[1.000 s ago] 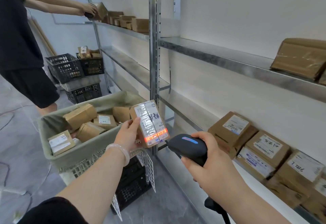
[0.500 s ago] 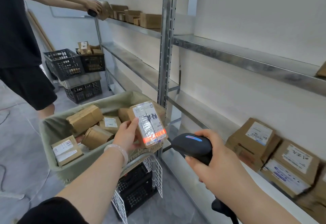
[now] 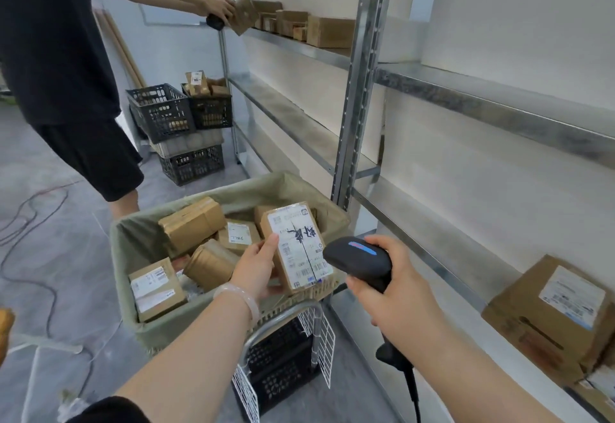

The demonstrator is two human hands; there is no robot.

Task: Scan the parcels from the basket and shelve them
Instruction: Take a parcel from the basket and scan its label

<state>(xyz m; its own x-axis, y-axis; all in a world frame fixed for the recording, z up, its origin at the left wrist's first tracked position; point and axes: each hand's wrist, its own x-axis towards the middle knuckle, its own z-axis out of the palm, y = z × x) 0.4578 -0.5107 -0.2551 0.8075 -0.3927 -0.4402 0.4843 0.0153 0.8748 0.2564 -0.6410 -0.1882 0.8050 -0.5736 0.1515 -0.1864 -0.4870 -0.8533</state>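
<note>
My left hand [image 3: 258, 267] grips a small cardboard parcel [image 3: 296, 246] with a white label facing me, held over the near right corner of the cloth-lined basket [image 3: 129, 256]. My right hand [image 3: 396, 289] grips a black barcode scanner [image 3: 357, 261] whose head points at the parcel's lower end, a short gap away. No red light shows on the label. Several more brown parcels [image 3: 191, 223] lie in the basket. On the low shelf at right sits a shelved box [image 3: 549, 319] with a label.
Metal shelving [image 3: 359, 96] runs along the right wall, its upright post just behind the basket. Another person [image 3: 56, 66] stands at left, holding a parcel at an upper shelf. Black crates [image 3: 179, 116] are stacked beyond. Cables [image 3: 30, 276] lie on the floor. A black crate [image 3: 283, 366] sits under the basket.
The red scan light on the parcel's lower label has gone out. My view has swung left, so the shelved boxes slid toward the right edge. Both hands keep their hold.
</note>
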